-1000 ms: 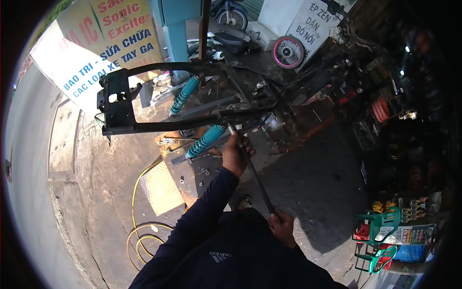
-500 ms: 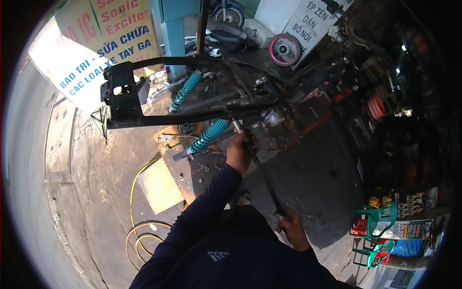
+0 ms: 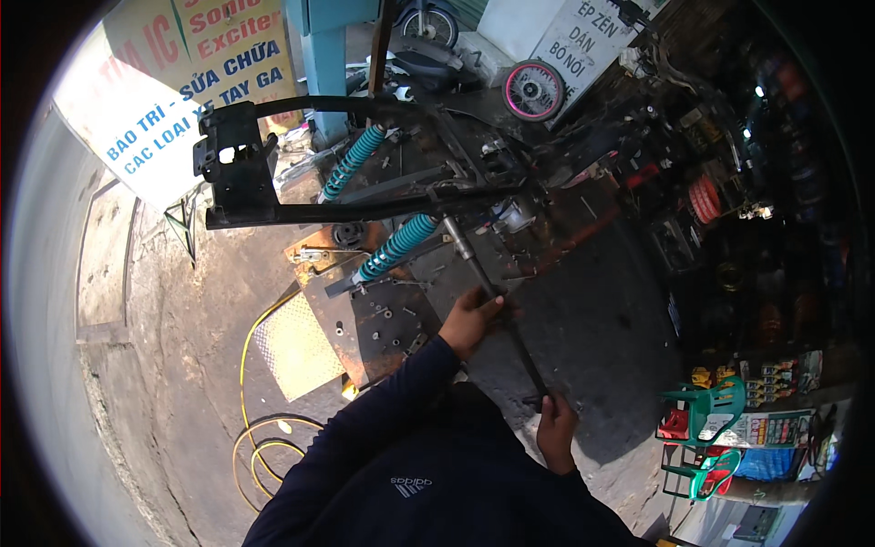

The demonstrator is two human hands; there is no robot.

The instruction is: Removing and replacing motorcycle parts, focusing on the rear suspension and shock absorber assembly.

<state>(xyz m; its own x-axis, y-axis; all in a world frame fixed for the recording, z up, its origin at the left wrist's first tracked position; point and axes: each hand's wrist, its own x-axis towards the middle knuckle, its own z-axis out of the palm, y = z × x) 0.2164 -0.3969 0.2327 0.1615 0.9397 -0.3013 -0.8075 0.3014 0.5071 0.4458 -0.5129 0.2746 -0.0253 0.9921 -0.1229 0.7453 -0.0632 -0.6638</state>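
Note:
A long dark socket wrench (image 3: 517, 342) slants from my lap side up to a black motorcycle frame (image 3: 319, 214). Its silver socket end meets the frame's near rail, just right of the top of a teal coil-spring shock absorber (image 3: 396, 248). My left hand (image 3: 471, 324) is closed round the middle of the shaft, with blurred fingertips beyond it. At the wrench's near end, my right hand (image 3: 556, 428) grips the handle, its fingers partly hidden. A second teal shock absorber (image 3: 354, 164) hangs on the frame's far side.
Nuts and small parts lie on a rusty metal platform (image 3: 365, 333) under the frame. A yellow hose (image 3: 244, 356) coils on the ground at left. Green plastic chairs (image 3: 711, 410) stand at right. A pink-rimmed wheel (image 3: 533, 91) leans against a sign behind.
My left hand has slid down the shaft from near the socket end toward the middle, uncovering the silver socket. My right hand stays at the handle's end. The view has shifted slightly.

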